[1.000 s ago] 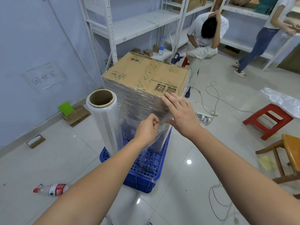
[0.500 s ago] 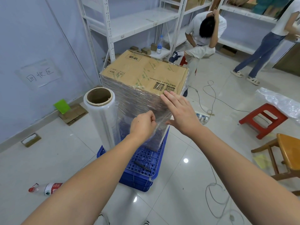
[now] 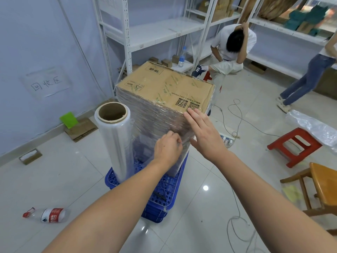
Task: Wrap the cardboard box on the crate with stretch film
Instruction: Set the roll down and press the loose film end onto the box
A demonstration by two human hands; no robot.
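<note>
The cardboard box (image 3: 164, 92) stands upright on the blue plastic crate (image 3: 160, 194) in front of me, its sides already banded with stretch film (image 3: 155, 121) while its top face is bare. My left hand (image 3: 167, 148) is curled against the near face of the box, thumb and fingertips pinching a gathered strand of the film at the near right corner. My right hand (image 3: 206, 136) lies flat with fingers straight and together, its fingertips pressing the wrapped upper edge of the box just below the printed QR codes; it holds nothing.

The roll of stretch film (image 3: 116, 141) stands upright on the left end of the crate, just beside the box, its cardboard core open at the top. On the tiled floor to my left lies a plastic bottle (image 3: 49, 215) with a red label. To my right are a red stool (image 3: 293, 147) and a wooden chair (image 3: 321, 185), and a power strip (image 3: 228, 139) lies on the floor behind my right hand.
</note>
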